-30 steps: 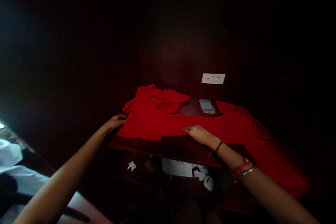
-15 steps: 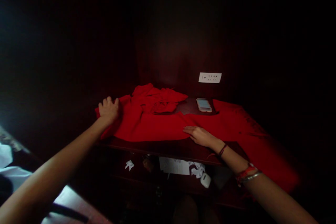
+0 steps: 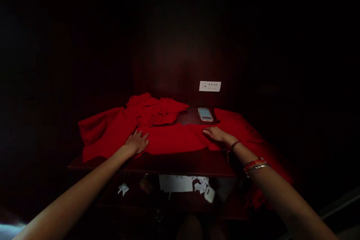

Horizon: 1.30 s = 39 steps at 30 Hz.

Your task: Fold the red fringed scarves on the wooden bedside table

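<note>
A long red cloth (image 3: 174,138) lies along the dark wooden shelf, with a crumpled red heap (image 3: 157,110) behind its left half. My left hand (image 3: 137,142) rests flat on the cloth near the front edge, fingers spread. Further right, my right hand (image 3: 215,134) has its fingers bent against the cloth and appears to pinch a fold of it; the fingertips are partly hidden. Beyond my left hand, the cloth's left end spreads out in loose folds. Its right end hangs down past my right forearm, into shadow.
A phone (image 3: 205,114) lies behind the cloth, below a white wall socket (image 3: 210,86). On the lower shelf are a printed sheet (image 3: 176,183), crumpled paper (image 3: 201,185), a white earbud case (image 3: 209,194) and a torn paper scrap (image 3: 123,189). Dark walls surround the shelf.
My left hand has moved from the cloth's left end toward the middle. The fingers of my right hand have bent from stretched. The left end lies spread wider, and the view has turned right.
</note>
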Tool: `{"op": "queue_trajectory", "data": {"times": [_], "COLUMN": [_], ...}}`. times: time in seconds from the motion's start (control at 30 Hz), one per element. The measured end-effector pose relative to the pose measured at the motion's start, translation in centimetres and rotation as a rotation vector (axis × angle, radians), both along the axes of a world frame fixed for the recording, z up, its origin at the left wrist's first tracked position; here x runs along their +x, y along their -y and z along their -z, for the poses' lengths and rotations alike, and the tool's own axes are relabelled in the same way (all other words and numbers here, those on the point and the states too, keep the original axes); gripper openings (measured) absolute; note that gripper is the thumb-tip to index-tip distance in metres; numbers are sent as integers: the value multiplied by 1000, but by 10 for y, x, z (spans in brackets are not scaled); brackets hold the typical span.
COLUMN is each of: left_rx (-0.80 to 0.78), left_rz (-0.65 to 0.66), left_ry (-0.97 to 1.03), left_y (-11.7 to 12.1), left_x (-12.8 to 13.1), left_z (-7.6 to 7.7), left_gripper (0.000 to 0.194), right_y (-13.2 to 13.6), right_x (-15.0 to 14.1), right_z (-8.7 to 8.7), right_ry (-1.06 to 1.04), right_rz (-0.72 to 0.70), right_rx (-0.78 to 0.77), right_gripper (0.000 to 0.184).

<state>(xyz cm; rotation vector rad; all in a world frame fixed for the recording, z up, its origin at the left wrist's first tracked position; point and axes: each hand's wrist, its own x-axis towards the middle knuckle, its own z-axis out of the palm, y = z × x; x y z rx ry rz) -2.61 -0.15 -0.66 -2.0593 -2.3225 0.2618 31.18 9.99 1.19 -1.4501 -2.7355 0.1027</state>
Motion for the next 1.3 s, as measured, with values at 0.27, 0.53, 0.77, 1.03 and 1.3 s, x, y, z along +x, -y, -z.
{"op": "queue_trajectory", "data": {"times": [0.27, 0.53, 0.77, 1.03, 1.3], "left_rx": [196, 81, 53, 63, 129], "left_rz": [301, 272, 231, 232, 309], "left_ry": [186, 247, 210, 211, 214], "left_y": [-42, -65, -59, -66, -80], "left_x": [98, 95, 83, 75, 90], "left_z": [-7, 21, 20, 25, 27], "left_gripper": [53, 58, 57, 58, 57], "right_y": [-46, -64, -67, -65, -63], "right_x": [32, 49, 49, 110, 139], "right_z": [-32, -23, -36, -86, -114], "right_ry": [291, 345, 296, 397, 238], "right_rz": [248, 165, 75, 19, 304], "right_rx": [90, 104, 71, -152, 234], "right_gripper": [33, 37, 24, 28, 25]}}
